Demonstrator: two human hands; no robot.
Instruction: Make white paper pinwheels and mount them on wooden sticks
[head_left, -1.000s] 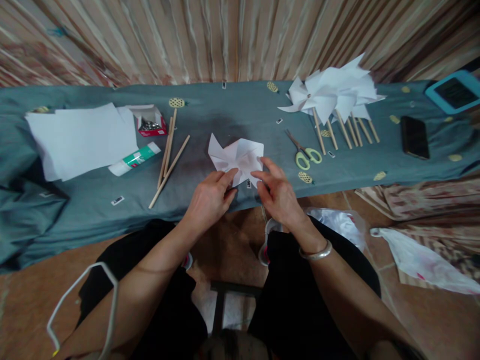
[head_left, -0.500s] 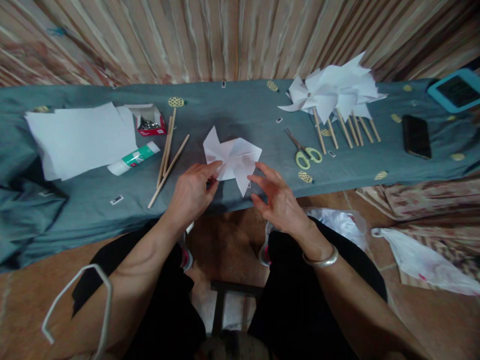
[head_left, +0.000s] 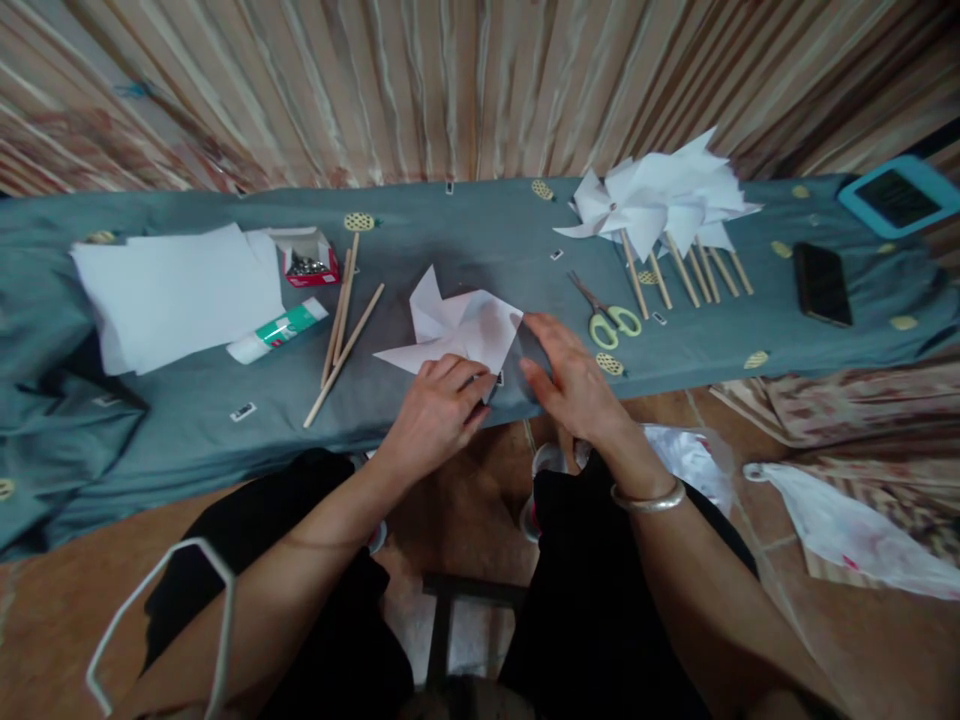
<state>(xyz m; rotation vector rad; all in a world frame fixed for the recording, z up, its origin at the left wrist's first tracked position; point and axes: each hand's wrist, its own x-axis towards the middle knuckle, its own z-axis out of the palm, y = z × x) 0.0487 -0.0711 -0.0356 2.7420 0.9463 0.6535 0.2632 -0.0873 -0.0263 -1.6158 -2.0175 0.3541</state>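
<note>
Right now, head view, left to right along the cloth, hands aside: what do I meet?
White paper sheets → loose wooden sticks → paper pinwheel → green-handled scissors → black phone → blue-framed device.

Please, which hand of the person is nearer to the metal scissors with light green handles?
The right hand is nearer: it is left of the scissors and closer to the person. The left hand is farther left, at the near edge of the white folded-paper pinwheel.

Head-worn view, forward and down, near hands point(head_left: 441, 405)
</note>
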